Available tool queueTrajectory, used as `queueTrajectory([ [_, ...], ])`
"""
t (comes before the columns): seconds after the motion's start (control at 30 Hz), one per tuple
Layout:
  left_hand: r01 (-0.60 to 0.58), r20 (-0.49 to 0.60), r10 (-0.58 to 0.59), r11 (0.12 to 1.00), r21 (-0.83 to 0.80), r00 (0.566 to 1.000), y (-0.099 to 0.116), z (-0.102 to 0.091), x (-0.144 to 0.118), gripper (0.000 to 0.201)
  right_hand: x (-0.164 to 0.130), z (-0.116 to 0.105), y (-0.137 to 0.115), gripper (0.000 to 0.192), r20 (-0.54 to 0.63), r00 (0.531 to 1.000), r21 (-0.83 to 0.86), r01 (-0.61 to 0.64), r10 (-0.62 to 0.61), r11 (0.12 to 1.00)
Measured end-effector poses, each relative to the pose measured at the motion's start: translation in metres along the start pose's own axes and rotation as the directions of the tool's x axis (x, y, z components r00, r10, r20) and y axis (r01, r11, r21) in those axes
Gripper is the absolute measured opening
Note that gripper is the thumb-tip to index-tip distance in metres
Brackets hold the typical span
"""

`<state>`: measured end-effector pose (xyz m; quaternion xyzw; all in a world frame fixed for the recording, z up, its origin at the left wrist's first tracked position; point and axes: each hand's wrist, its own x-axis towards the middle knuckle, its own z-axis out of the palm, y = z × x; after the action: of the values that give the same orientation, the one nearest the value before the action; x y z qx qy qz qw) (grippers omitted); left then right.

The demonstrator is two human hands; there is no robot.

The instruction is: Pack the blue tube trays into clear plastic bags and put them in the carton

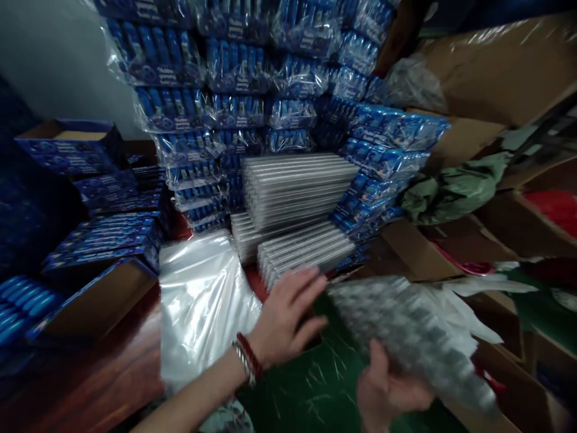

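Stacked against the back wall are blue packets sealed in clear bags. At far left an open blue carton shows a bare brown inside. Clear plastic sheets lie on the green mat. My left hand, fingers spread, rests on a stack of grey trays. My right hand grips a blurred, bumpy silvery sheet, tilted, just right of the left hand.

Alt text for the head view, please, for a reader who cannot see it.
A person's left hand reaches toward a stack of grey trays, while the right hand holds a blurred clear packet. Behind rise bagged blue packs; a pile of clear bags lies at left.
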<state>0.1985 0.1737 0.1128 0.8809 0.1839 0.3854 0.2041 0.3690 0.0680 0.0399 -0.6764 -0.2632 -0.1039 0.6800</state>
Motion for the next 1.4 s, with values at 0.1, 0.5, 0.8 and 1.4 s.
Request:
queueTrajectory([
  [0.1,0.268,-0.077,-0.256,0.927,0.264,0.964,-0.033,0.012,0.012,0.057,0.062,0.007,0.043,0.074,-0.225,0.973,0.038,0.052,-0.042,0.998],
  [0.5,0.29,-0.186,-0.25,0.926,0.24,0.95,-0.075,0.023,-0.023,0.059,0.089,0.106,0.121,0.04,0.223,0.959,0.234,-0.229,0.177,0.945],
  [0.8,0.37,-0.277,-0.284,0.864,0.34,0.918,-0.06,0.017,-0.045,0.057,0.084,0.13,0.115,0.048,0.536,0.798,0.379,-0.519,0.275,0.766],
  [1.4,0.337,-0.238,-0.263,0.869,0.362,0.935,-0.066,0.048,-0.015,0.053,0.107,0.164,0.105,0.067,0.533,0.772,0.422,-0.596,0.345,0.683],
])
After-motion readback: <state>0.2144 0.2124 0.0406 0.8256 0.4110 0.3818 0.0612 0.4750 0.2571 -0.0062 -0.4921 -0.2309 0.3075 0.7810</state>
